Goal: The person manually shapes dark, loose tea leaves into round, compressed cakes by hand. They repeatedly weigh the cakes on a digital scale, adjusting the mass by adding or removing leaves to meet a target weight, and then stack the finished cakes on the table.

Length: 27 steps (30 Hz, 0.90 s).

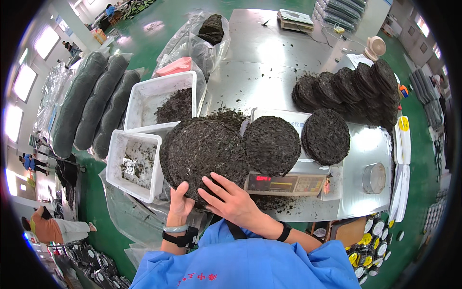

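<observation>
A large round cake of dark dried seaweed [204, 149] lies at the middle of the table, close to me. My left hand [180, 204] grips its near left edge, thumb on top; the other fingers are mostly hidden beneath. Across the near right edge rests my right hand [233, 202], its fingers spread over the seaweed. Just right of the large cake, a smaller seaweed disc [272, 146] lies over a digital scale [288, 184] with a lit red display. Another seaweed disc [326, 137] sits farther right on the scale.
Two white plastic bins [160, 102] with loose seaweed scraps stand at the left. Stacked seaweed discs [344, 91] lean in rows at the back right. A round metal ring [374, 178] lies on the right. Long dark bagged rolls [79, 103] lie far left; a person [53, 226] stands beyond.
</observation>
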{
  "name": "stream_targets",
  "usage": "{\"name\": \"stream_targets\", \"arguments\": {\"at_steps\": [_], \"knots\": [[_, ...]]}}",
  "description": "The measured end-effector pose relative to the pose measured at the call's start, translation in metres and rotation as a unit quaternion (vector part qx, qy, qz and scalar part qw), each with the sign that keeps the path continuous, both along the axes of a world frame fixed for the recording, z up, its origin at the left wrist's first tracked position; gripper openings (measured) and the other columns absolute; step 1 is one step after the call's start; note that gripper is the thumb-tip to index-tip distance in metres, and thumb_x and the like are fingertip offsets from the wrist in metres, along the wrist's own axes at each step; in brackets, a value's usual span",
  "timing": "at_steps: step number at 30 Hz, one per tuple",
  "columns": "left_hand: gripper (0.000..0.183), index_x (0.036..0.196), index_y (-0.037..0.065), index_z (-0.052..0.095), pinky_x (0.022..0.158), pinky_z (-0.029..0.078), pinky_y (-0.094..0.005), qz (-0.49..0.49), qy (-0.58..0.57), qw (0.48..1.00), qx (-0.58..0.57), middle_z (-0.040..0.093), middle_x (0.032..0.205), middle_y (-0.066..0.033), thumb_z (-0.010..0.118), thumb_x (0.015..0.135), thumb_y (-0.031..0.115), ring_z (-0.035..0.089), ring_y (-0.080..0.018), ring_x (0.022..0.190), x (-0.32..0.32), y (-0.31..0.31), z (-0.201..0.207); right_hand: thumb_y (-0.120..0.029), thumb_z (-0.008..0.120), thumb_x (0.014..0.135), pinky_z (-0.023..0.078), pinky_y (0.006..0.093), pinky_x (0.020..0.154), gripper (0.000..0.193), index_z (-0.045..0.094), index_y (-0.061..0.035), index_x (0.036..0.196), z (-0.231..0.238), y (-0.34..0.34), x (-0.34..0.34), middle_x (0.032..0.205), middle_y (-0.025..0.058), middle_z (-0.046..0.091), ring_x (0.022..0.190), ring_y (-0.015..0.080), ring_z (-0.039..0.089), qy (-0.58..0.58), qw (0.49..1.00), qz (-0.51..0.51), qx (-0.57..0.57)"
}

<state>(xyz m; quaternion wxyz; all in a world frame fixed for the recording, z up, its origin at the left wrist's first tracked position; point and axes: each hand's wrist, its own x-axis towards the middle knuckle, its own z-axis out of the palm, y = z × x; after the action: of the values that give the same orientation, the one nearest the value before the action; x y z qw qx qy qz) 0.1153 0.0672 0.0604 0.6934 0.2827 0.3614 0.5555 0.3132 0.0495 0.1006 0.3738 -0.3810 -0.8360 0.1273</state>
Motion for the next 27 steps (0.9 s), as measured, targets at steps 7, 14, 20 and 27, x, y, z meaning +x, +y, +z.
{"name": "stream_targets", "arguments": {"at_steps": [7,14,20,27], "knots": [[0.066,0.137,-0.001,0.039,0.101,0.047,-0.0473,0.046,-0.033,0.998,-0.018,0.053,0.132,-0.0172,0.063,0.077,0.011,0.056,-0.0333,0.117,-0.021,-0.016,0.003,0.003,0.064,0.082,0.050,0.0347,0.065,0.012,0.062,-0.0007,0.093,0.018,0.040,0.031,0.088,0.0126,0.059,0.074,0.0282,0.061,0.285,0.927,-0.178,-0.163],[0.079,0.138,0.000,0.038,0.099,0.049,-0.0462,0.078,-0.005,0.997,0.010,0.052,0.131,-0.0168,0.073,0.068,0.005,0.054,-0.0332,0.119,-0.033,-0.044,0.017,0.002,0.066,0.081,0.050,0.0353,0.063,0.011,0.062,-0.0003,0.090,0.002,0.054,0.009,0.086,0.0126,0.058,0.072,0.0305,0.062,0.180,0.960,-0.154,-0.149],[0.081,0.136,-0.002,0.040,0.097,0.050,-0.0443,0.144,0.054,0.988,0.006,0.053,0.129,-0.0166,0.076,0.065,0.013,0.056,-0.0323,0.116,-0.062,-0.070,0.029,0.003,0.066,0.078,0.050,0.0338,0.060,0.011,0.059,-0.0003,0.087,0.007,0.057,-0.033,0.085,0.0112,0.058,0.069,0.0266,0.062,0.170,0.965,-0.111,-0.164],[0.068,0.136,0.000,0.037,0.093,0.052,-0.0459,0.297,0.028,0.954,-0.021,0.053,0.125,-0.0152,0.063,0.074,0.005,0.057,-0.0311,0.112,-0.132,-0.105,0.031,0.001,0.059,0.084,0.051,0.0233,0.058,0.004,0.055,0.0007,0.084,0.022,0.080,-0.110,0.069,0.0029,0.062,0.063,0.0087,0.063,0.292,0.865,0.060,-0.404]]}}
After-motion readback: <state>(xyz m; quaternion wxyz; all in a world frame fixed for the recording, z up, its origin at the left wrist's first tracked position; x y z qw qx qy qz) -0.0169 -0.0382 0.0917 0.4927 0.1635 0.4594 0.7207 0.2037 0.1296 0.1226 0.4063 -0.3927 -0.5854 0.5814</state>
